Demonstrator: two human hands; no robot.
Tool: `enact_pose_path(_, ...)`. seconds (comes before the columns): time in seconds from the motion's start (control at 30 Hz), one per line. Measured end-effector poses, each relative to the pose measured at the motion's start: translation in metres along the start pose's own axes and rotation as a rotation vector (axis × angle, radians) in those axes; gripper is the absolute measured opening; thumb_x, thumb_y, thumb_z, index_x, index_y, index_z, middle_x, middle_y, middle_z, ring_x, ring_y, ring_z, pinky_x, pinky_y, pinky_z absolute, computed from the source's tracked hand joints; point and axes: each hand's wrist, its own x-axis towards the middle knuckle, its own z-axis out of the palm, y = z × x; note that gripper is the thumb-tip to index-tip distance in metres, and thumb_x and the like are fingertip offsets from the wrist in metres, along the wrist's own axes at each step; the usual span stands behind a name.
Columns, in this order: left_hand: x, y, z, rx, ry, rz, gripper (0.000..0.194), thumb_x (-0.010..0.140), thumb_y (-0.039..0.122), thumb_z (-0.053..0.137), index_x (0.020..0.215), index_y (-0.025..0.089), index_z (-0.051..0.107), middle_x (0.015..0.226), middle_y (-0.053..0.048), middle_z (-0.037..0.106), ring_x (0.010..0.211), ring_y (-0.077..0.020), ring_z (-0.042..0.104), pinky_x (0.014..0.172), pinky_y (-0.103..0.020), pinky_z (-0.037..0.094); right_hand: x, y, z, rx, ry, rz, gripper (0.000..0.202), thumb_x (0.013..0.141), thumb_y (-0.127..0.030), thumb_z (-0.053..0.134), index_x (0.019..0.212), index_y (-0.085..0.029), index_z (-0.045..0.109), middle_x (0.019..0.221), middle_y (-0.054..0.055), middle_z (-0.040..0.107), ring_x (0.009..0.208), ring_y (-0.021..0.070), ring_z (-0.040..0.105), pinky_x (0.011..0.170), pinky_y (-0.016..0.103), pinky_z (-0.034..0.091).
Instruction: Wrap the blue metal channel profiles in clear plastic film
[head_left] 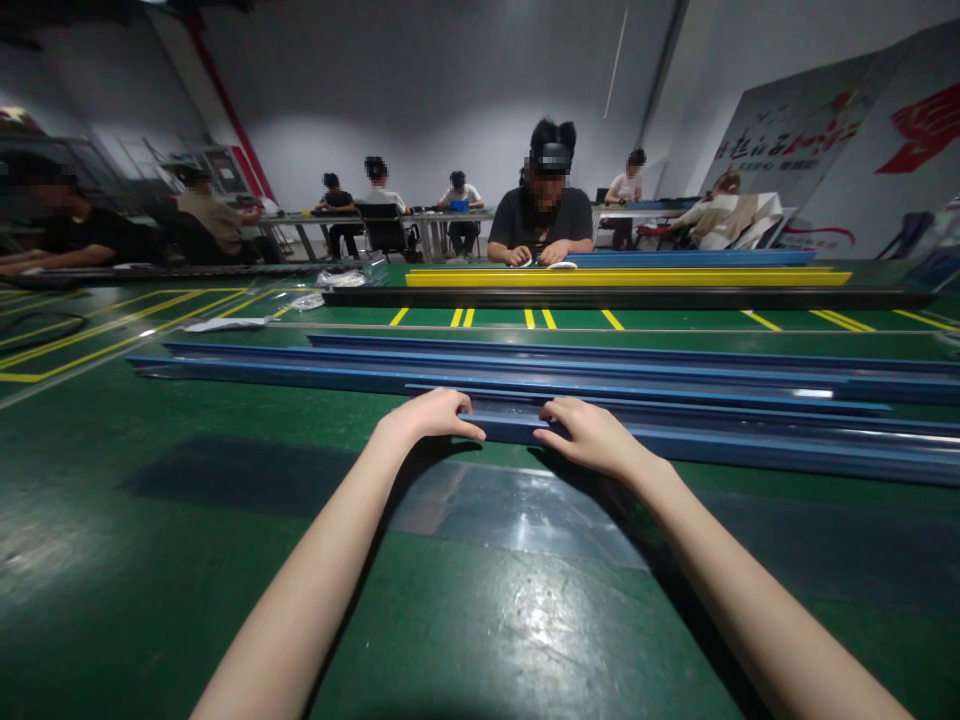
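Note:
A long blue channel lies across the green table, nearest to me among several blue ones. My left hand grips its left end, thumb on the near side and fingers over the top. A short way to the right, my right hand is curled round the same channel, with its thumb at the near edge. Just behind are more blue channels, lying side by side. Below my hands a clear plastic sheet is flat on the table.
Beyond the blue channels lie a black strip and a yellow strip. Across the table sits a person with both hands on white items. Plastic bags rest at the back left. Other people sit farther off.

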Motion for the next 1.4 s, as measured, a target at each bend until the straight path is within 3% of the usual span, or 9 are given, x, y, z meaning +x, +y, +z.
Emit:
enact_pose_path(0.2, -0.004, -0.009, -0.010, 0.028, -0.059, -0.088, 0.050, 0.061, 0.056, 0.060, 0.096, 0.022, 0.063, 0.098, -0.004, 0.067, 0.087, -0.0199, 0.060, 0.071, -0.023, 0.042, 0.002, -0.005, 0.001, 0.022, 0.068, -0.046, 0.031, 0.088, -0.036, 0.036, 0.101, -0.017, 0.057, 0.103, 0.009, 0.061, 0.097, 0.0185, 0.053, 0.082, 0.029, 0.039)
enact_pose_path(0.6, -0.011, -0.021, -0.019, 0.099, -0.122, -0.245, 0.063, 0.058, 0.060, 0.059, 0.108, 0.022, 0.060, 0.108, -0.006, 0.064, 0.096, -0.0226, 0.058, 0.075, -0.025, 0.043, 0.001, -0.008, 0.010, -0.089, 0.009, -0.020, 0.032, 0.087, -0.035, 0.037, 0.103, -0.017, 0.058, 0.108, 0.009, 0.060, 0.102, 0.0192, 0.052, 0.080, 0.029, 0.041)
enact_pose_path(0.77, -0.012, -0.030, -0.020, 0.124, -0.126, -0.291, 0.062, 0.057, 0.061, 0.060, 0.105, 0.022, 0.062, 0.107, -0.007, 0.064, 0.092, -0.0217, 0.060, 0.074, -0.025, 0.044, 0.001, -0.008, 0.010, -0.086, 0.003, -0.021, 0.032, 0.087, -0.035, 0.036, 0.104, -0.018, 0.057, 0.109, 0.009, 0.060, 0.104, 0.0187, 0.051, 0.082, 0.029, 0.041)
enact_pose_path(1.03, -0.015, -0.028, -0.026, 0.135, -0.148, -0.310, 0.057, 0.058, 0.058, 0.061, 0.102, 0.020, 0.064, 0.106, -0.008, 0.065, 0.090, -0.0215, 0.060, 0.070, -0.025, 0.044, 0.005, -0.007, 0.008, -0.046, -0.026, 0.008, 0.033, 0.086, -0.036, 0.037, 0.103, -0.018, 0.059, 0.112, 0.008, 0.059, 0.105, 0.0190, 0.051, 0.083, 0.029, 0.041)
enact_pose_path(1.4, -0.019, -0.025, -0.031, 0.163, -0.169, -0.308, 0.048, 0.061, 0.053, 0.061, 0.095, 0.020, 0.066, 0.098, -0.007, 0.067, 0.084, -0.0208, 0.062, 0.064, -0.024, 0.043, 0.018, -0.028, 0.007, -0.073, -0.075, 0.059, 0.029, 0.084, -0.035, 0.040, 0.096, -0.018, 0.061, 0.109, 0.010, 0.059, 0.102, 0.0215, 0.052, 0.076, 0.029, 0.043)
